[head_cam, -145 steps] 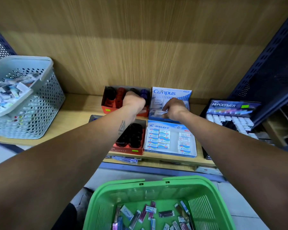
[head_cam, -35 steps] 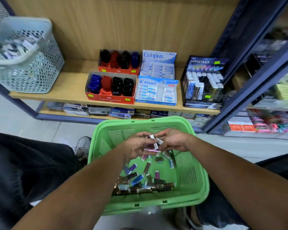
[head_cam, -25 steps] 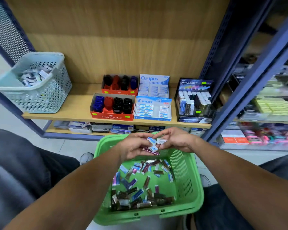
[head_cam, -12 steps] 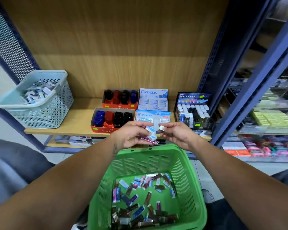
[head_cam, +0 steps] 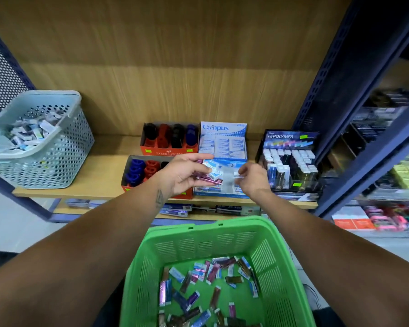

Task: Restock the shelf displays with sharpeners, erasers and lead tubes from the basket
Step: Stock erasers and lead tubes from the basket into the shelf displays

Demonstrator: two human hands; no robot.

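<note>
The left hand (head_cam: pixel 182 175), palm up with fingers curled, grips a small bunch of lead tubes (head_cam: pixel 207 178) and erasers (head_cam: pixel 211 166) under its thumb, the pink tubes lying with their long axis roughly left to right and their ends pointing toward the right hand (head_cam: pixel 252 179), which pinches one small white eraser (head_cam: pixel 238 176) between thumb and fingertips. Both hands hover over the Pilot box (head_cam: pixel 222 182) at the shelf (head_cam: pixel 99 171) front, between the sharpener trays (head_cam: pixel 139 171) and the Hi-Polymer rack (head_cam: pixel 289 159), with the Campus box (head_cam: pixel 223 140) behind. Below, the green basket (head_cam: pixel 198 234) holds more tubes and erasers scattered at all angles, and a grey basket (head_cam: pixel 54 147) sits at the shelf's left end.
</note>
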